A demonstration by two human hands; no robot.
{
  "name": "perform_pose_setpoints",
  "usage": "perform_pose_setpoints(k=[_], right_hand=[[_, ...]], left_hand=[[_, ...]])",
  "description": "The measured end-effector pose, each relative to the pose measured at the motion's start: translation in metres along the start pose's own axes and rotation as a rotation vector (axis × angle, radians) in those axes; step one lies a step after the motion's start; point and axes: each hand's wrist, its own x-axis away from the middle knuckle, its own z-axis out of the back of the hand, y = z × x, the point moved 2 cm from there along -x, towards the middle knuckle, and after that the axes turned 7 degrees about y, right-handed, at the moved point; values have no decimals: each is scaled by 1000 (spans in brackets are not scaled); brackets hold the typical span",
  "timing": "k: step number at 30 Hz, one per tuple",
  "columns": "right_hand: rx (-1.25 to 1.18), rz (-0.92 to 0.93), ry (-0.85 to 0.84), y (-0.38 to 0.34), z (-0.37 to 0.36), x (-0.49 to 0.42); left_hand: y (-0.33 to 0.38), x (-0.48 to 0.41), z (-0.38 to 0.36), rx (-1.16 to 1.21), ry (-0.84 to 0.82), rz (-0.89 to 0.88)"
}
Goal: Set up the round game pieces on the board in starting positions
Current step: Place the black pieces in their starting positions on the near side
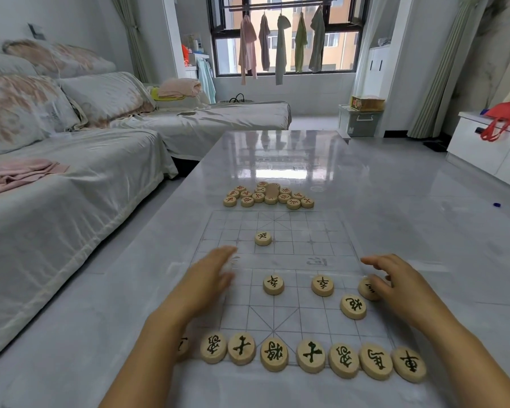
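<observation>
- a glossy grey table [395,187] carries a clear game board [292,262] printed with a grid.
- along the board's 6 o'clock edge a back row [274,356] of dark-lettered round pieces lies side by side. its left end is hidden by the left forearm.
- at 12 o'clock, just off the board, sits an unsorted pile of red-lettered pieces [270,197].
- the left hand [209,278] hovers at 9 o'clock, blurred, fingers straight, holding nothing.
- the right hand [401,285] at 3 o'clock partly covers an edge piece [365,287] at its thumb side. whether it pinches or only pushes cannot be told.
- the step in hand appears to be the dark side's front line. next, the edge piece needs seating on its crossing.
- a stray piece [263,238] at 11 o'clock, apart from both hands, probably needs bringing back.
</observation>
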Motion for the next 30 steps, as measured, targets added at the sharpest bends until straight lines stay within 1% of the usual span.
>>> perform_pose_setpoints(k=[2, 4, 6, 11, 13, 19, 22, 25, 26, 28, 30], right_hand=[[18, -1, 3, 2, 0, 0], [26, -4, 2, 1, -1, 0], [24, 11, -2, -2, 1, 2], [-45, 85, 26, -29, 1, 2], [-31, 143, 1, -49, -7, -7], [123, 272, -171, -112, -61, -72], [203, 320, -271, -124, -92, -99], [281, 347, -387, -124, -112, -114], [283, 344, -396, -123, -115, -116], [258, 332, -363, -121, -119, -117], [249, 326, -326, -121, -120, -114]], left_hand=[[-24, -2, 13, -89, 81, 154], [-43, 0, 20, -173, 59, 275], [-51, 3, 20, -171, 17, 313], [-52, 3, 17, -81, 22, 212], [-53, 1, 18, -69, 29, 184], [-69, 2, 24, -22, 5, 152], [-76, 2, 26, -8, 9, 149], [-81, 2, 29, -2, 49, 137], [-82, 2, 30, -3, 64, 127], [-79, 1, 30, 9, 77, 82], [-73, 1, 27, 22, 43, 17]])
